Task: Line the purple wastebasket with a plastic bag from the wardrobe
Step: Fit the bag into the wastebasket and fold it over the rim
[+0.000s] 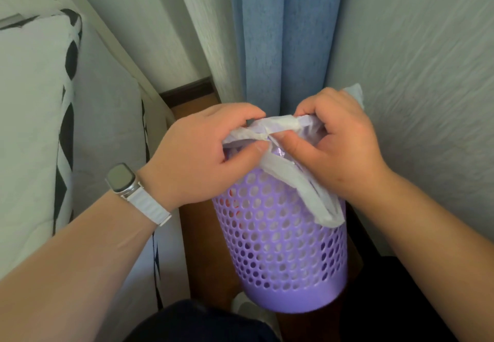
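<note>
The purple wastebasket (283, 256), perforated with round holes, stands on the brown floor in front of me. A thin whitish plastic bag (270, 127) is bunched over its top, and one handle loop (318, 202) hangs down the basket's right side. My left hand (203, 154), with a watch on a white strap at the wrist, pinches the bag at the rim's left. My right hand (339, 141) grips the bag at the rim's right, a corner of plastic sticking out above its knuckles. The rim is mostly hidden by hands and bag.
A bed with a white, black-patterned cover (40, 127) runs along the left. A blue curtain (286, 39) hangs behind the basket between pale walls (417, 74). The floor strip is narrow. My dark-clothed legs (203, 323) are at the bottom.
</note>
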